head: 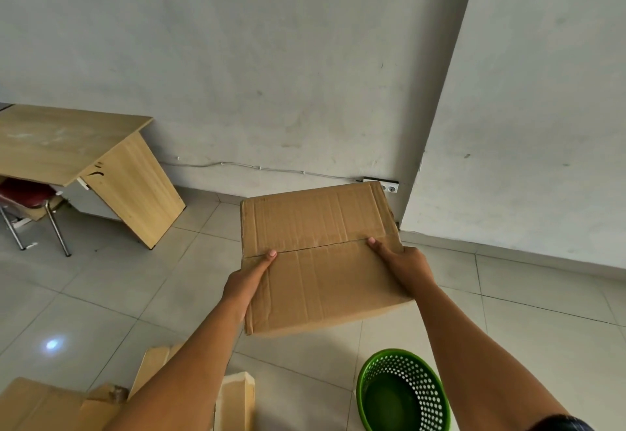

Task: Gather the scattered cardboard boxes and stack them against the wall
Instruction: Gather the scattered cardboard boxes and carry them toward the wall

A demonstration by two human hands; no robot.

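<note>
Carry step: left hand [249,281] and right hand [408,268] grip box [318,261] by its sides, apparently off the floor, near wall [271,74]. Next: set it flush against wall.

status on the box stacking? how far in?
Done: nothing visible yet; no boxes stand against the wall. In hand: one closed cardboard box, gripped at its sides by the left hand and right hand, carried above the floor toward the corner. Left: loose cardboard by the person's feet.
</note>
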